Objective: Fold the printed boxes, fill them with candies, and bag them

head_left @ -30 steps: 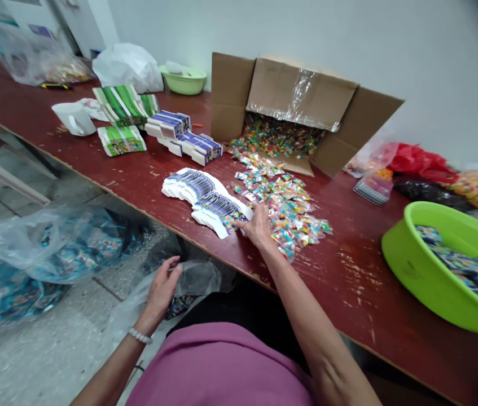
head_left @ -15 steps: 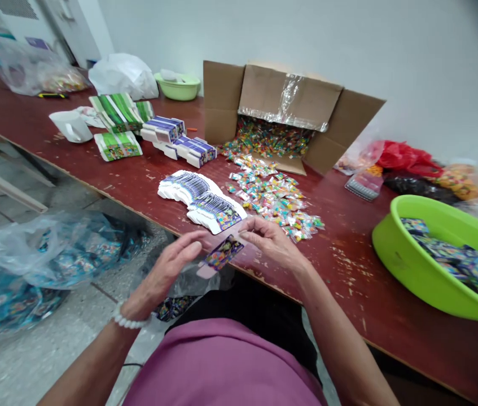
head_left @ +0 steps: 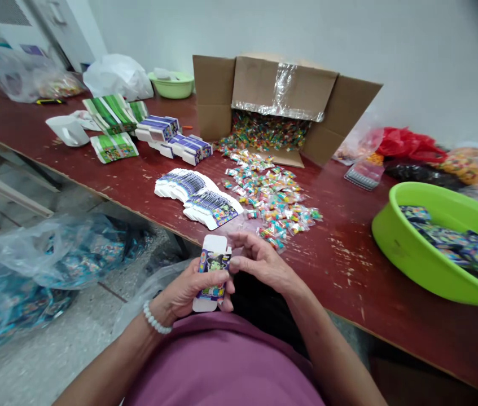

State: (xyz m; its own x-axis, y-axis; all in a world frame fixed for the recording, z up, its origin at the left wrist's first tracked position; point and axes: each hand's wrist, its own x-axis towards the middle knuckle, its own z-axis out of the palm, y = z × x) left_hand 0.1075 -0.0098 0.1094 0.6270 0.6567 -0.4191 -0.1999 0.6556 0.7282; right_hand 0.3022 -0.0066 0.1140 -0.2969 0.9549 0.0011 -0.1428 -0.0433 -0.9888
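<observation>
In my left hand (head_left: 192,287) is a small printed candy box (head_left: 214,265), dark with a green cartoon figure. Its white end flaps stick out at the top and bottom. The left thumb lies across the front and the fingers wrap behind. My right hand (head_left: 259,259) pinches the box's right edge near the top, its thumb against the side; the other fingers are partly hidden. Just beyond my hands, flat boxes (head_left: 200,197) of the same print lie fanned out on the table. Beside them spreads a pile of small wrapped candies (head_left: 275,194).
An open carton (head_left: 283,90) spills candies onto the red table (head_left: 336,248). At right stands a green basin (head_left: 416,265) of dark packets. Banded purple stacks (head_left: 192,148), green stacks (head_left: 114,148) and a white mug (head_left: 68,131) sit at left. A plastic bag (head_left: 73,254) of blue packets lies below.
The box has come nearer my body and turned upright, its printed face toward me. My left hand, open before, has closed around it. My right hand has moved down along its edge.
</observation>
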